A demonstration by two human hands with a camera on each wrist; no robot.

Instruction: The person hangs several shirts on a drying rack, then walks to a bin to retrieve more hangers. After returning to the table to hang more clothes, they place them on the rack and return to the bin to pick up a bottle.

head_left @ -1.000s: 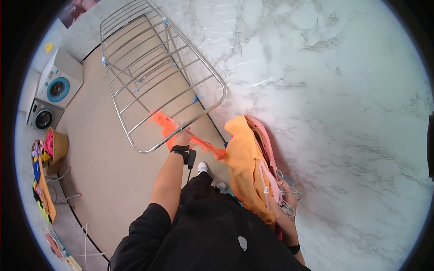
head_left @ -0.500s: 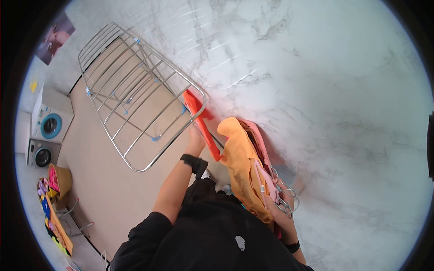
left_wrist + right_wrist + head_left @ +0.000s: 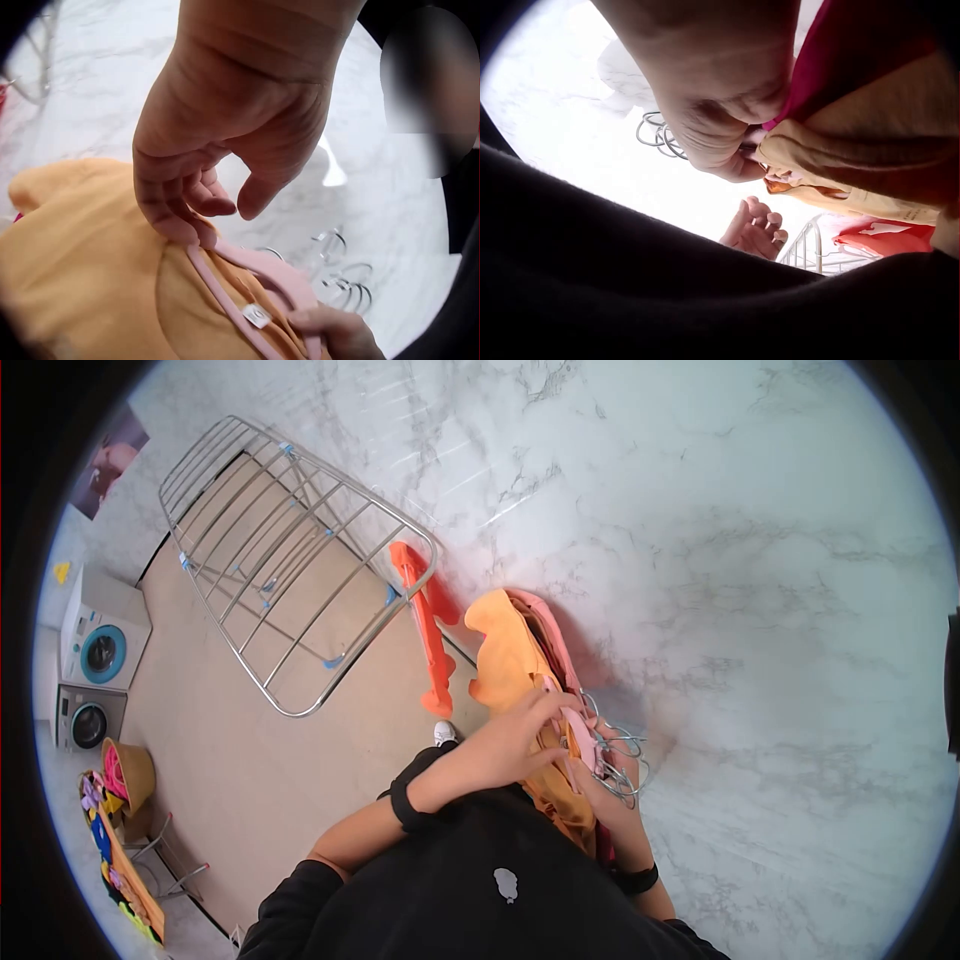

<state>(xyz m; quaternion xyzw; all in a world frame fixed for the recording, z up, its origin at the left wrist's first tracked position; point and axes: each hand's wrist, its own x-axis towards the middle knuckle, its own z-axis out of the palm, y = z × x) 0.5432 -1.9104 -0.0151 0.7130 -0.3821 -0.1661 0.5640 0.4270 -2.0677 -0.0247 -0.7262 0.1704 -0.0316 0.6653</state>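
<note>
My right hand [image 3: 610, 780] grips a bundle of hangers, their metal hooks [image 3: 625, 760] sticking out beyond the fingers. On them hangs an orange-yellow shirt [image 3: 510, 660], with other clothes in pink and brown layered behind. A pink hanger [image 3: 229, 300] shows inside the shirt's neckline, beside a small white label. My left hand [image 3: 515, 745] reaches across to that neckline; its fingertips are right at the pink hanger, and the thumb stands apart from the fingers. A red-orange garment [image 3: 430, 635] hangs from the near end of the metal drying rack [image 3: 290, 650].
Along the left stand two washing machines [image 3: 100, 655], a basket [image 3: 137, 775] of clothes and a board [image 3: 130, 875] with folded items. A marbled wall [image 3: 750, 610] rises on the right, behind the bundle. The beige floor [image 3: 220, 760] stretches out below the rack.
My left hand has let go of the red-orange garment, now hanging on the rack's end, and moved right to the shirt's neckline. My right hand still holds the bundle.
</note>
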